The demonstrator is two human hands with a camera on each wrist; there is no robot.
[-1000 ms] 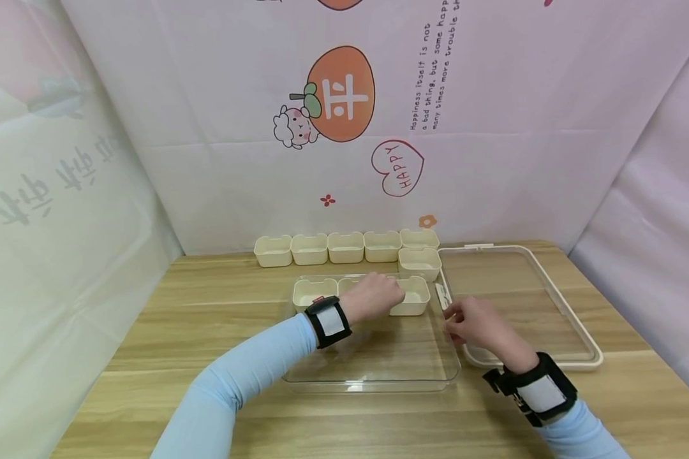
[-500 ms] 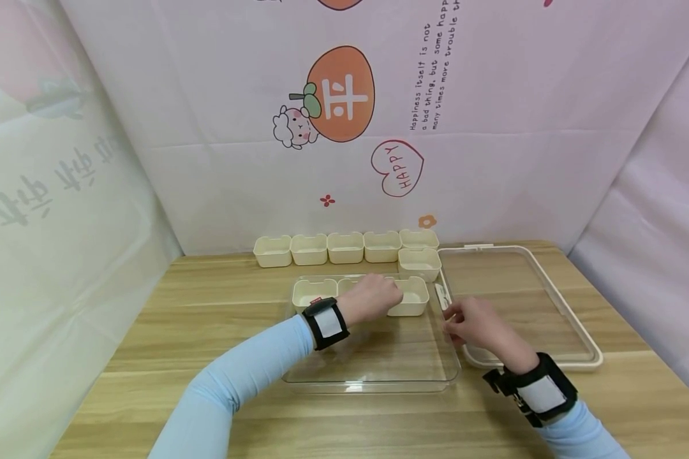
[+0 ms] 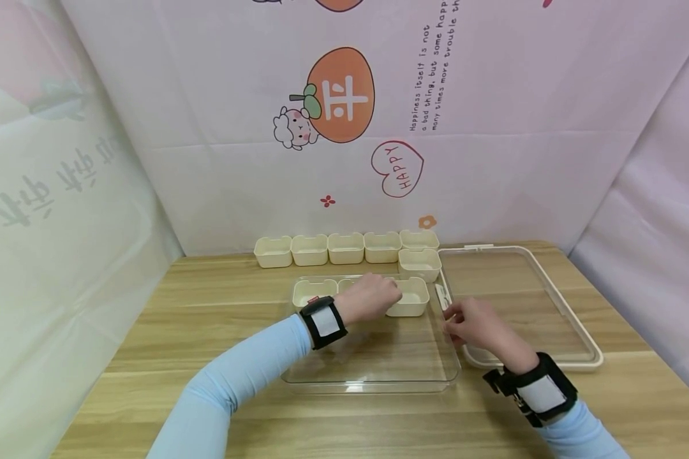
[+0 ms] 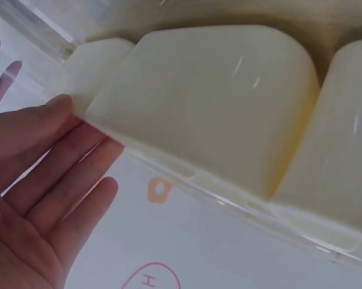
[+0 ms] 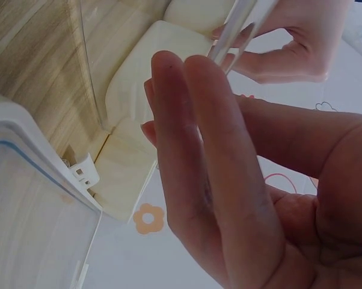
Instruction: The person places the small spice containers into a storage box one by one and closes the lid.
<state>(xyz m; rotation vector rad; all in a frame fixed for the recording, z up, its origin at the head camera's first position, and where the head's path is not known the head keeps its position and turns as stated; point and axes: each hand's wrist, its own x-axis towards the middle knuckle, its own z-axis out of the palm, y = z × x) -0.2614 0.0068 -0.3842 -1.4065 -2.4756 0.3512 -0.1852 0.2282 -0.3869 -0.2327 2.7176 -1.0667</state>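
Observation:
A clear plastic box (image 3: 373,387) sits on the table with a row of small cream bins along its far side. Over this row, my left hand (image 3: 370,296) pinches the rim of the rightmost cream bin (image 3: 409,298); the left wrist view shows the thumb (image 4: 59,107) against the rim and the other fingers beyond it. Part of the row is hidden behind this hand. The leftmost bin (image 3: 314,293) stands in the box's far left corner. At the box's right wall, my right hand (image 3: 476,325) holds the rim between thumb and fingers.
Several more cream bins (image 3: 346,247) line the back of the table (image 3: 166,357), and another bin (image 3: 419,264) stands in front of the rightmost one. A clear lid with a white frame (image 3: 574,319) lies right of the box. Printed cloth (image 3: 235,191) hangs behind.
My left hand has shifted slightly left, and the rightmost bin in the box has slid a little left with it. The right hand and the box have stayed in place.

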